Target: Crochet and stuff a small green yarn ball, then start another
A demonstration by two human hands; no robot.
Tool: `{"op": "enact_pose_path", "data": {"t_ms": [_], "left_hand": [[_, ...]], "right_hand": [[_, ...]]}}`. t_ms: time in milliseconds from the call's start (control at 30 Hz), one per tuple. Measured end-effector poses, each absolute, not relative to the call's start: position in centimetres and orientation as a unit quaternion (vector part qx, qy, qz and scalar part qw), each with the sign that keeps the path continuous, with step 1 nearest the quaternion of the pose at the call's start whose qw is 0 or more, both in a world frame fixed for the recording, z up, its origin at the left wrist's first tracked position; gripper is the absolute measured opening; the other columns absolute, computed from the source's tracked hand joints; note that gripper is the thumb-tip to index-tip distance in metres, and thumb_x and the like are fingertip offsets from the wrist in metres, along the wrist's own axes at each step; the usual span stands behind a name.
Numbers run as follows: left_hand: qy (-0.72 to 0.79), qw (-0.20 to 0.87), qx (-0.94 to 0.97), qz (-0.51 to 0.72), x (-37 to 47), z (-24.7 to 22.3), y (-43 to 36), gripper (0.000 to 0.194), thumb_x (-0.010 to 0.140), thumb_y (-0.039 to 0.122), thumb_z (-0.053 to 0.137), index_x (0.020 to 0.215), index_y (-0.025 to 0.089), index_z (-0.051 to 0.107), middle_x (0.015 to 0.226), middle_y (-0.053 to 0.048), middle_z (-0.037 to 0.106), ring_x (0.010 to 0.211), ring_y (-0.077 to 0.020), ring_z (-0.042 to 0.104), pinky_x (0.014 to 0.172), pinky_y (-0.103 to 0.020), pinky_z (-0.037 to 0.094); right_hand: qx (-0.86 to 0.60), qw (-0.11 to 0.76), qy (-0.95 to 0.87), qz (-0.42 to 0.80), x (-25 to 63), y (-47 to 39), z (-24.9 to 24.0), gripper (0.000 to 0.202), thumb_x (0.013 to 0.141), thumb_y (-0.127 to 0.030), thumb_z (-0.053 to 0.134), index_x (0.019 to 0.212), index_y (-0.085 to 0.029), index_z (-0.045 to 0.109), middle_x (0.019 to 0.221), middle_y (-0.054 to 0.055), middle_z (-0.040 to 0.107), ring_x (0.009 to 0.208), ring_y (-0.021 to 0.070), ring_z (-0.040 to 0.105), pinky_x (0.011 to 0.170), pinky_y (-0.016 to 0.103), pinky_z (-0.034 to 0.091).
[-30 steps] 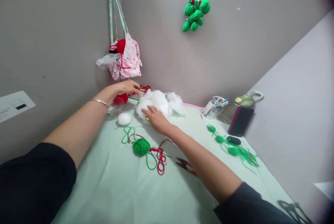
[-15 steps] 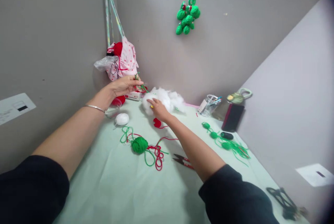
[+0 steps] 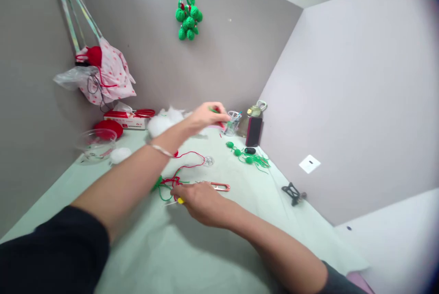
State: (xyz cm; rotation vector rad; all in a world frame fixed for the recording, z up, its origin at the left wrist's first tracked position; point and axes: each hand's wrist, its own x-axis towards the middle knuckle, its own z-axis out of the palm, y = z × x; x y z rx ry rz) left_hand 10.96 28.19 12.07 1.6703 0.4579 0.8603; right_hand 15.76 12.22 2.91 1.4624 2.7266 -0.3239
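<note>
My left hand (image 3: 211,114) is stretched out over the back of the table with its fingers pinched. A small piece of green and red yarn work (image 3: 215,111) shows in those fingers, blurred. Lower and nearer to me, my right hand (image 3: 206,202) is closed on a yellow-handled crochet hook (image 3: 180,200), its thin shaft pointing left. Just beyond the right hand lie thread snips (image 3: 222,187), their blades partly hidden. Red yarn (image 3: 176,179) and a green yarn ball (image 3: 157,184) lie left of it, the ball mostly behind my left forearm.
White stuffing (image 3: 161,125) lies at the back beside a tissue box (image 3: 128,121). A clear bowl (image 3: 98,145) and white yarn ball (image 3: 120,155) stand left. Right are a pen cup (image 3: 232,125), phone (image 3: 254,131), green crocheted pieces (image 3: 238,152) and a black stand (image 3: 292,193).
My view has turned right. My left hand has moved right, past the stuffing, with the yarn piece. The right hand has left the stuffing and come down nearer to me with the hook.
</note>
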Motion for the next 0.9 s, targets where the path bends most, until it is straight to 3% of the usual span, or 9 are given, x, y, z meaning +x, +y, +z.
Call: {"op": "enact_pose_path", "data": {"t_ms": [67,167,233,333,433,533,667,800,900], "left_hand": [[0.176,0.575,0.739,0.303,16.3,11.7,26.6,0.015,0.078,0.020,0.074,0.088,0.015,0.064,0.100,-0.013,0.073,0.084,-0.0158,0.068,0.085,-0.036,0.054],[0.150,0.572,0.780,0.202,20.9,11.3,25.0,0.056,0.065,0.022,0.082,0.118,0.015,0.068,0.133,-0.023,0.066,0.104,-0.0251,0.070,0.088,-0.039,0.055],[0.148,0.556,0.798,0.179,20.8,11.4,24.8,0.064,0.067,0.026,0.080,0.128,0.017,0.066,0.143,-0.024,0.060,0.111,-0.0265,0.068,0.088,-0.037,0.055],[0.164,0.517,0.821,0.177,16.6,12.2,25.7,0.037,0.072,0.028,0.077,0.106,0.016,0.076,0.120,-0.017,0.074,0.107,-0.0247,0.069,0.092,-0.036,0.053],[0.215,0.468,0.834,0.198,9.0,13.3,26.6,0.015,0.075,0.030,0.075,0.081,0.016,0.075,0.100,-0.010,0.078,0.100,-0.0234,0.069,0.089,-0.033,0.051],[0.273,0.435,0.831,0.215,0.8,13.4,26.2,0.018,0.077,0.036,0.074,0.084,0.019,0.075,0.099,-0.007,0.078,0.099,-0.0237,0.069,0.086,-0.032,0.051],[0.405,0.314,0.833,0.208,-6.8,9.6,24.1,0.028,0.079,0.046,0.068,0.094,0.024,0.075,0.106,-0.004,0.077,0.100,-0.0230,0.069,0.083,-0.028,0.050],[0.454,0.276,0.829,0.173,-9.3,3.4,22.3,0.036,0.057,0.030,0.080,0.093,0.025,0.075,0.099,-0.007,0.077,0.095,-0.0298,0.068,0.077,-0.032,0.048],[0.461,0.264,0.827,0.185,-9.5,1.1,21.5,0.026,0.061,0.024,0.070,0.086,0.024,0.072,0.095,-0.008,0.075,0.099,-0.0328,0.066,0.079,-0.035,0.048]], "right_hand": [[0.461,0.016,0.880,-0.115,15.7,11.2,2.6,0.038,0.088,-0.004,0.046,0.117,-0.021,0.063,0.102,0.007,0.078,0.081,0.0213,0.070,0.057,0.031,0.028],[0.449,-0.006,0.886,-0.120,16.2,10.5,1.9,0.042,0.086,-0.003,0.046,0.119,-0.021,0.064,0.107,0.007,0.078,0.084,0.0214,0.070,0.060,0.030,0.031],[0.440,-0.022,0.888,-0.132,16.9,10.3,1.4,0.045,0.085,-0.002,0.046,0.122,-0.021,0.064,0.109,0.007,0.078,0.088,0.0211,0.070,0.063,0.029,0.035],[0.445,-0.039,0.883,-0.147,18.3,10.3,1.0,0.045,0.084,-0.002,0.045,0.118,-0.022,0.067,0.103,0.007,0.079,0.087,0.0206,0.069,0.067,0.028,0.038],[0.512,-0.117,0.829,-0.193,20.0,11.2,0.8,0.044,0.081,-0.002,0.047,0.112,-0.023,0.071,0.096,0.007,0.077,0.086,0.0215,0.068,0.072,0.029,0.041],[0.549,-0.219,0.765,-0.256,21.2,12.8,0.6,0.040,0.082,-0.006,0.050,0.111,-0.020,0.072,0.088,0.006,0.075,0.084,0.0204,0.066,0.079,0.031,0.044],[0.544,-0.283,0.722,-0.320,21.0,14.5,0.3,0.031,0.094,-0.026,0.044,0.102,-0.014,0.072,0.069,0.002,0.065,0.068,0.0164,0.061,0.067,0.028,0.046],[0.528,-0.325,0.701,-0.353,18.6,15.1,0.3,0.027,0.089,-0.030,0.052,0.093,-0.015,0.073,0.069,0.001,0.065,0.067,0.0152,0.060,0.067,0.028,0.047],[0.513,-0.352,0.696,-0.359,16.3,15.4,0.5,0.026,0.088,-0.035,0.058,0.096,-0.017,0.074,0.085,0.004,0.073,0.079,0.0172,0.064,0.077,0.032,0.049]]}}
